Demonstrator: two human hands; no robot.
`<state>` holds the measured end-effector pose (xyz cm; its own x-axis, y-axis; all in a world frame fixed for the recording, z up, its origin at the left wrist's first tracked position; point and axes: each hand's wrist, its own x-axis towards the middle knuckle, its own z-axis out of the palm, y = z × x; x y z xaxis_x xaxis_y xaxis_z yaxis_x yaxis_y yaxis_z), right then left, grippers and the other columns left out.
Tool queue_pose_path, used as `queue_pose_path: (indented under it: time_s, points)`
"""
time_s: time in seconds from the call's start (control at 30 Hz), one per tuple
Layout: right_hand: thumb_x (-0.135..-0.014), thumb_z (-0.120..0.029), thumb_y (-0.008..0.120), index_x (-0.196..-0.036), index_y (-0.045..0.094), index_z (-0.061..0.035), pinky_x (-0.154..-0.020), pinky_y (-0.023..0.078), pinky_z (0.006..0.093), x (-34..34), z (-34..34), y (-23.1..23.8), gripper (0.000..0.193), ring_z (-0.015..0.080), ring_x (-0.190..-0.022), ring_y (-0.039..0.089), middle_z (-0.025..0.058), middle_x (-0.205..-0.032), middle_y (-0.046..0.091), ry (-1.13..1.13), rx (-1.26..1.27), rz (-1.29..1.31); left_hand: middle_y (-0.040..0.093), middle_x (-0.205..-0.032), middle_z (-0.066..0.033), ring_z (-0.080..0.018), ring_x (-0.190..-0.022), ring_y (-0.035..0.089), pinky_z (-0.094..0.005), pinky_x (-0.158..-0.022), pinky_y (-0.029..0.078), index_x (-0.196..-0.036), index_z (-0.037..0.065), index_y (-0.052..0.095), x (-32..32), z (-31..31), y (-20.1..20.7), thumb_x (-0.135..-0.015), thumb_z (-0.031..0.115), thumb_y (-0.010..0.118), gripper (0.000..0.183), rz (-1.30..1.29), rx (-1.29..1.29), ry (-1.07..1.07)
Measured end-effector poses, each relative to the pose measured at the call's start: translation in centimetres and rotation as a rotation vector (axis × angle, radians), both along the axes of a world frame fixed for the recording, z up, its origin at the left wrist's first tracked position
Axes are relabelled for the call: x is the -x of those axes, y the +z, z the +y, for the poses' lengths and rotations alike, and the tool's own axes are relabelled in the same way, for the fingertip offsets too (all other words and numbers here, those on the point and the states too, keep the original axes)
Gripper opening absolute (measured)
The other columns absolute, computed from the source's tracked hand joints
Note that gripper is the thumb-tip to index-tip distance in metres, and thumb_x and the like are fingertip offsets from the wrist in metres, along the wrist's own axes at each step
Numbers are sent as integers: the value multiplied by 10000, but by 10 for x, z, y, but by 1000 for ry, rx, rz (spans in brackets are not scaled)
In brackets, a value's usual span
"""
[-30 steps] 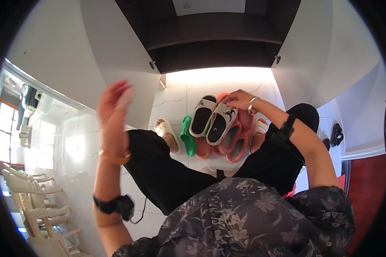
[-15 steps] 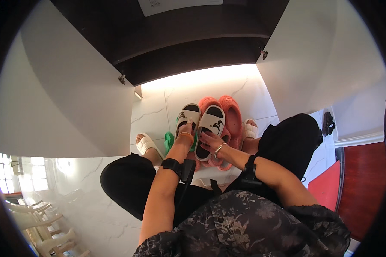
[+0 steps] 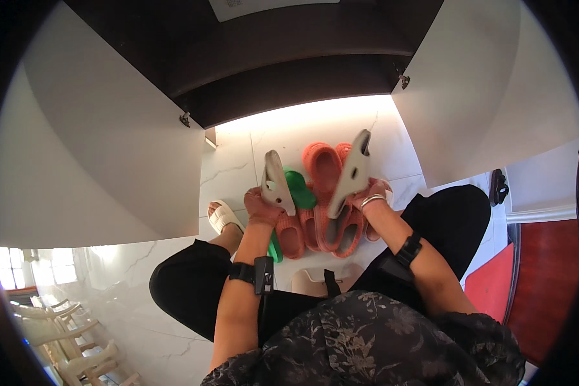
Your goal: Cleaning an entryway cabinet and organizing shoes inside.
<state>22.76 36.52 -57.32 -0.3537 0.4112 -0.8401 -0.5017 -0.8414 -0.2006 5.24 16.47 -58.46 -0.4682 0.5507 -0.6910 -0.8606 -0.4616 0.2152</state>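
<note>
My left hand (image 3: 261, 207) is closed on the lower end of a whitish slide sandal (image 3: 274, 174), which is turned up on its side. In my right hand (image 3: 368, 193) is the matching slide sandal (image 3: 347, 186), tilted outward and also seen edge-on. Between and beneath the two sandals lie several coral slippers (image 3: 323, 168) on the floor. A green slipper (image 3: 298, 188) rests among them beside the left sandal, and more green (image 3: 275, 249) shows below my left wrist. The fingers of both hands are partly hidden.
A dark cabinet (image 3: 289, 77) stands ahead with white doors (image 3: 116, 148) swung out on both sides. My feet, in cream sandals (image 3: 224, 214), flank the slippers. A black sandal (image 3: 498, 186) lies at the right. Pale wooden chair-like furniture (image 3: 71, 328) stands at lower left.
Both whitish sandals have been lifted, moved apart and turned onto their sides. The coral slippers and the green one beneath are now more exposed.
</note>
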Motion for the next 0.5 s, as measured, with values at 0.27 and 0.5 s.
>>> queue_pose_path:
  time_s: [0.27, 0.5]
  points:
    - [-845, -270, 369, -1012, 533, -21, -827, 454, 427, -6, 18, 95, 341, 269, -924, 571, 130, -951, 595, 161, -308, 337, 381, -1330, -109, -301, -1229, 349, -529, -1008, 273, -1312, 138, 336, -9, -36, 14, -847, 552, 340, 622, 282, -663, -114]
    - [-847, -218, 447, -1074, 517, -2, -846, 430, 391, -6, -9, 79, 321, 270, -964, 543, 143, -975, 584, 293, -1258, -41, 410, -1301, -120, -296, -1196, 396, -478, -973, 353, -1288, 103, 377, -32, -15, 50, -853, 492, 398, 585, 426, -461, -6]
